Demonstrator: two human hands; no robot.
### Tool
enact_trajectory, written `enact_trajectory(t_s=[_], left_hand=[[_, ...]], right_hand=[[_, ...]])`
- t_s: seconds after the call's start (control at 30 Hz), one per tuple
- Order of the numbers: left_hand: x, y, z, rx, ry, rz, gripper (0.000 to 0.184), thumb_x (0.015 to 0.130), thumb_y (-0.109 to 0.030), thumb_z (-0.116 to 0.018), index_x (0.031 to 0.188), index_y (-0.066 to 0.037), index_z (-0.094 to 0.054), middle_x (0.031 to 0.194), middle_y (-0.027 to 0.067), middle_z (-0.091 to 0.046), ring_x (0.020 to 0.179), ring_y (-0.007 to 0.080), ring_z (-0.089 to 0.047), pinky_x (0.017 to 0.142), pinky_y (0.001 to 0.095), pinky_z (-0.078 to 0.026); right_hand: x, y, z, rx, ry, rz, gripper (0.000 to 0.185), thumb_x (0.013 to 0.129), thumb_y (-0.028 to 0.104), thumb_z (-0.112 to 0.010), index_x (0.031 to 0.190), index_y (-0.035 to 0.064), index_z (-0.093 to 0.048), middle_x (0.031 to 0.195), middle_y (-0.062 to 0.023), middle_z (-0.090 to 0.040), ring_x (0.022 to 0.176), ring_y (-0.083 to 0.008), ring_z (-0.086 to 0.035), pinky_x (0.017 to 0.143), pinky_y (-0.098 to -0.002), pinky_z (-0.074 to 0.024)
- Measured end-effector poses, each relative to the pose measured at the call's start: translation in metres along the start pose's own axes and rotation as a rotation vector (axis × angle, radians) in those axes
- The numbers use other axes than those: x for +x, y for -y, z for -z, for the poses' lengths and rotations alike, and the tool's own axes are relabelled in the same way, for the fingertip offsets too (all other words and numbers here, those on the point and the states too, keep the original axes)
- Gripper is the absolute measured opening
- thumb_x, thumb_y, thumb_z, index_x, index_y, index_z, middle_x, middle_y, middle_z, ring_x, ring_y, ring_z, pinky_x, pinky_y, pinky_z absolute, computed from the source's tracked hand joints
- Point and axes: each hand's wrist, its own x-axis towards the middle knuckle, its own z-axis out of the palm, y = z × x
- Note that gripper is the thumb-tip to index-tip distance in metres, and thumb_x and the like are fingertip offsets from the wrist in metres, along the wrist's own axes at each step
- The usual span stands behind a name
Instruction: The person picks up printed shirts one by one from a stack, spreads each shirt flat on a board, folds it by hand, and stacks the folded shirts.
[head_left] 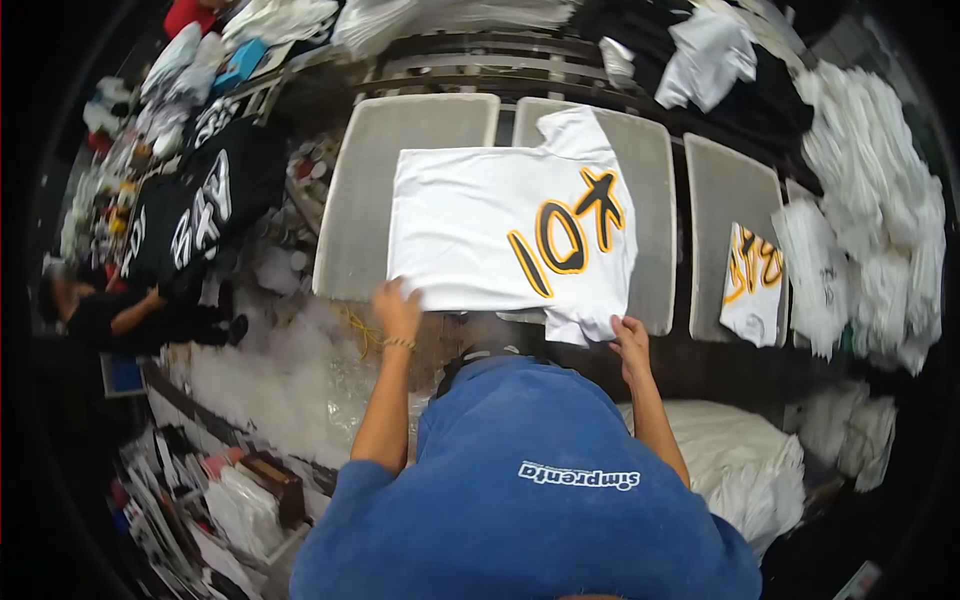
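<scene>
A white T-shirt (460, 220) with black and orange lettering lies flat across two grey boards, its sleeves toward the right. At its lower left corner is my left hand (398, 312), fingers bent over the hem and slightly blurred; whether they pinch the cloth is hard to tell. My right hand (630, 345) has thumb and fingers closed on the shirt's edge near the lower sleeve. The left grey board (410, 125) and the middle grey board (650, 200) show around the shirt.
A third board (708, 200) on the right bears a folded printed shirt (752, 290). White garments (870, 200) are piled at the far right. Black printed shirts (215, 190) hang at left, near another person (100, 312). A white bundle (740, 460) lies beside my right arm.
</scene>
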Motion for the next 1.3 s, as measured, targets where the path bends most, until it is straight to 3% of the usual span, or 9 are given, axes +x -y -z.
enact_trajectory(t_s=[0.1, 0.3, 0.47, 0.7, 0.8, 0.87, 1.0, 1.13, 1.3], left_hand=[[-0.023, 0.022, 0.004, 0.083, -0.131, 0.081, 0.047, 0.078, -0.026, -0.077, 0.115, -0.002, -0.062, 0.109, 0.0211, -0.061, 0.105, 0.0351, -0.058, 0.091, 0.0469, -0.046], [-0.008, 0.067, -0.032, -0.831, -0.076, 0.583, 0.033, 0.081, -0.012, -0.079, 0.103, 0.003, -0.06, 0.077, 0.005, -0.062, 0.064, 0.0113, -0.059, 0.054, 0.0254, -0.051], [0.006, 0.055, 0.012, -1.085, 0.01, 0.658, 0.024, 0.084, -0.009, -0.076, 0.098, 0.001, -0.058, 0.082, 0.0068, -0.063, 0.067, 0.0135, -0.062, 0.055, 0.0272, -0.055], [0.0, 0.097, 0.014, -0.746, 0.237, 0.497, 0.026, 0.082, -0.012, -0.077, 0.094, 0.003, -0.061, 0.075, 0.0095, -0.066, 0.069, 0.0166, -0.067, 0.057, 0.0299, -0.055], [0.033, 0.111, 0.008, -0.381, 0.097, 0.334, 0.026, 0.079, -0.016, -0.078, 0.091, 0.003, -0.065, 0.081, 0.0132, -0.07, 0.072, 0.0188, -0.069, 0.063, 0.0328, -0.055], [0.074, 0.054, 0.042, -0.337, 0.027, 0.277, 0.029, 0.078, -0.021, -0.077, 0.092, 0.003, -0.068, 0.086, 0.0163, -0.072, 0.077, 0.0254, -0.069, 0.072, 0.0368, -0.054], [0.19, 0.019, 0.011, -0.378, 0.092, 0.02, 0.039, 0.082, -0.026, -0.074, 0.109, 0.001, -0.067, 0.089, 0.0173, -0.069, 0.084, 0.0322, -0.065, 0.078, 0.0401, -0.052], [0.282, -0.013, -0.036, -0.242, -0.015, -0.231, 0.041, 0.083, -0.026, -0.073, 0.118, -0.006, -0.066, 0.095, 0.0176, -0.067, 0.092, 0.0315, -0.064, 0.081, 0.0399, -0.05], [0.331, -0.023, -0.04, -0.048, 0.251, -0.336, 0.031, 0.081, -0.029, -0.076, 0.1, -0.005, -0.07, 0.093, 0.0184, -0.066, 0.089, 0.0313, -0.063, 0.076, 0.0389, -0.049]], right_hand=[[-0.005, -0.007, 0.004, -0.051, 0.164, -0.035, 0.045, 0.085, 0.021, -0.077, 0.117, 0.0017, -0.053, 0.095, -0.0037, -0.066, 0.084, -0.0098, -0.059, 0.069, -0.0223, -0.0432], [0.013, -0.032, 0.025, 0.01, 0.224, 0.069, 0.03, 0.088, 0.017, -0.073, 0.107, 0.0044, -0.053, 0.091, -0.0024, -0.065, 0.08, -0.0062, -0.057, 0.067, -0.019, -0.0407], [-0.023, -0.024, 0.007, -0.039, 0.242, 0.158, 0.038, 0.085, 0.007, -0.074, 0.111, 0.0009, -0.048, 0.094, -0.0092, -0.065, 0.083, -0.013, -0.06, 0.074, -0.0262, -0.0474], [-0.011, -0.037, 0.036, -0.282, 0.177, 0.124, 0.038, 0.077, 0.01, -0.081, 0.102, 0.0018, -0.054, 0.07, -0.0048, -0.062, 0.061, -0.0094, -0.059, 0.055, -0.0229, -0.0464], [0.025, -0.011, 0.027, -0.538, -0.119, 0.386, 0.03, 0.08, 0.023, -0.081, 0.086, 0.0003, -0.061, 0.069, -0.0048, -0.063, 0.062, -0.0101, -0.057, 0.058, -0.0267, -0.0467], [0.056, 0.031, 0.01, -0.536, -0.142, 0.461, 0.031, 0.082, 0.027, -0.079, 0.085, 0.0005, -0.063, 0.07, -0.0041, -0.063, 0.064, -0.0105, -0.056, 0.059, -0.0271, -0.046], [0.16, 0.098, -0.039, -0.577, -0.047, 0.634, 0.04, 0.083, 0.03, -0.077, 0.105, -0.0017, -0.065, 0.092, -0.012, -0.068, 0.086, -0.0208, -0.066, 0.079, -0.0321, -0.0515], [0.246, 0.154, -0.097, -0.927, -0.251, 0.879, 0.054, 0.08, 0.032, -0.077, 0.119, -0.0018, -0.061, 0.12, -0.0221, -0.06, 0.114, -0.0328, -0.057, 0.096, -0.0392, -0.046], [0.292, 0.185, -0.131, -0.986, -0.191, 0.593, 0.044, 0.078, 0.025, -0.079, 0.11, -0.0007, -0.064, 0.098, -0.0166, -0.066, 0.092, -0.0271, -0.064, 0.082, -0.0365, -0.0503]])
